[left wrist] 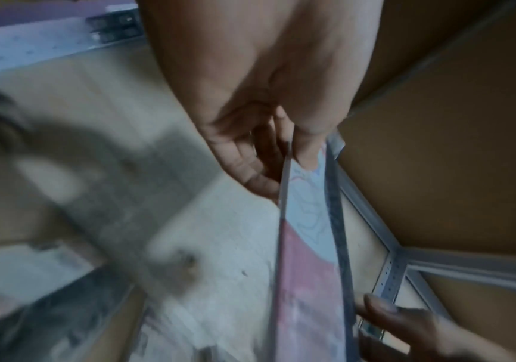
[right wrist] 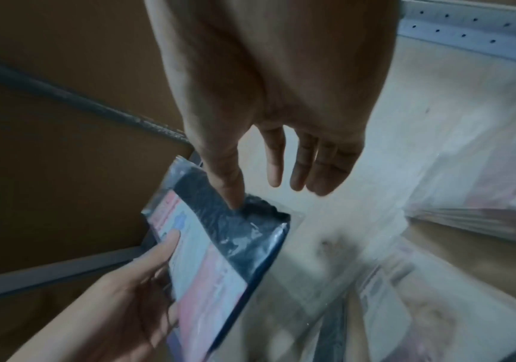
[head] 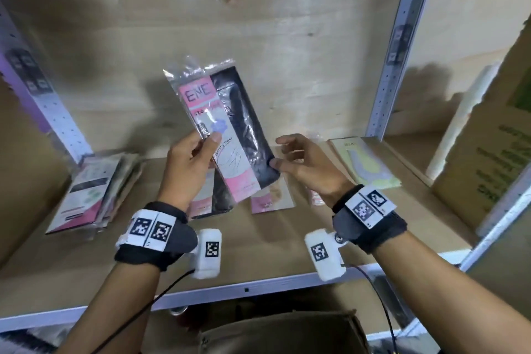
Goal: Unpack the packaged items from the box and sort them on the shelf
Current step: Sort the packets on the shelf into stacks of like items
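We hold a flat clear-plastic packet with a pink card and a dark folded garment inside up in front of the wooden shelf board, its long axis running steeply from the lower right up to the upper left, tilted rather than upright. Our left hand grips it along its lower left edge, thumb pressed on the pink card face and fingers curled behind. Our right hand is relaxed and spread, only its thumb tip touching the packet's dark lower right corner; the other fingers hang free of it, as the right wrist view shows plainly.

The packet hangs directly above two similar pink-and-dark packets lying flat on the board, so the matching group sits just below the grip. A leaning stack of pale and pink packets stands well to the left, and a flat pale yellow-green packet lies to the right, near the large brown cardboard carton.

We judge that the left hand carries the load and is the nearer one for laying the packet down lengthwise onto the matching pair.
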Demonstrator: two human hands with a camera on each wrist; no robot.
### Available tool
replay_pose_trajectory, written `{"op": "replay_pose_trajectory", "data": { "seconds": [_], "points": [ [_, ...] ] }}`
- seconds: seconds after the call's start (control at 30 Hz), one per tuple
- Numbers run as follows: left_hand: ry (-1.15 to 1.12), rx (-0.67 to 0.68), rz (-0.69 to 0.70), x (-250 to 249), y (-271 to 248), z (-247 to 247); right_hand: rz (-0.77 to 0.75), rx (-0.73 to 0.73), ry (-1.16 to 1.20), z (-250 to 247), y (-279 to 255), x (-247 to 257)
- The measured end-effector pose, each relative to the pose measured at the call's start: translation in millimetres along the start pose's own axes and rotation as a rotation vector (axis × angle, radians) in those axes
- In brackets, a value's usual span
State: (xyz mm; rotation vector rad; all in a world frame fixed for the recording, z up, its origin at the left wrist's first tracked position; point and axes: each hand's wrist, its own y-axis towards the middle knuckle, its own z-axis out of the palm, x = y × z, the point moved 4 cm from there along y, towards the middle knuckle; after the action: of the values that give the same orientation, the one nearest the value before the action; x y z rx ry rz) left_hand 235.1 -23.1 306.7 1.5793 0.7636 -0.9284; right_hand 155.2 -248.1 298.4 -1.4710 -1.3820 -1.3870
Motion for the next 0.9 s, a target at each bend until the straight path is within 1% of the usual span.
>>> {"op": "replay_pose_trajectory", "data": {
  "seconds": [0.07, 0.13, 0.2, 0.23, 0.27, 0.3, 0.33, 0.4, 0.43, 0.47, 0.5, 0.53, 0.63, 0.67, 0.73, 0.77, 0.83, 0.9],
  "points": [
    [-0.066, 0.029, -0.138, 15, -4, 7, 0.028, 0.108, 0.083, 6, 1, -5],
    [-0.133, 0.062, -0.296, 31, -9, 17, 0.094, 0.218, 0.178, 14, 1, -15],
    [-0.151, 0.111, -0.425, 44, -14, 25, 0.131, 0.257, 0.147, 16, -1, -25],
    [-0.151, 0.128, -0.459, 48, -14, 25, 0.138, 0.272, 0.115, 15, -2, -30],
    [-0.165, 0.117, -0.481, 50, -13, 23, 0.153, 0.297, 0.085, 13, -4, -34],
    [-0.194, 0.071, -0.500, 52, -10, 17, 0.175, 0.333, 0.069, 11, -5, -38],
    [-0.235, -0.004, -0.515, 53, -7, 9, 0.201, 0.372, 0.063, 10, -7, -41],
    [-0.298, -0.140, -0.511, 54, -1, -9, 0.238, 0.422, 0.041, 5, -11, -44],
    [-0.282, -0.172, -0.496, 55, 0, -16, 0.246, 0.434, 0.010, 4, -12, -46],
    [-0.218, -0.178, -0.479, 55, 0, -23, 0.251, 0.450, -0.029, 2, -14, -47],
    [-0.119, -0.157, -0.453, 56, 0, -28, 0.255, 0.471, -0.061, 2, -16, -49],
    [-0.002, -0.109, -0.419, 55, -1, -32, 0.263, 0.491, -0.075, 1, -18, -51],
    [0.300, 0.107, -0.295, 49, -4, -29, 0.278, 0.532, -0.057, -2, -23, -53],
    [0.371, 0.141, -0.263, 47, -5, -26, 0.272, 0.542, -0.057, -4, -24, -52],
    [0.537, 0.122, -0.212, 43, -6, -25, 0.259, 0.562, -0.055, -8, -26, -50],
    [0.595, 0.102, -0.210, 43, -7, -27, 0.255, 0.576, -0.049, -9, -27, -50],
    [0.589, 0.097, -0.256, 48, -9, -28, 0.256, 0.603, -0.028, -11, -30, -51],
    [0.436, 0.109, -0.331, 57, -13, -27, 0.249, 0.621, -0.021, -13, -33, -53]
  ]
}}
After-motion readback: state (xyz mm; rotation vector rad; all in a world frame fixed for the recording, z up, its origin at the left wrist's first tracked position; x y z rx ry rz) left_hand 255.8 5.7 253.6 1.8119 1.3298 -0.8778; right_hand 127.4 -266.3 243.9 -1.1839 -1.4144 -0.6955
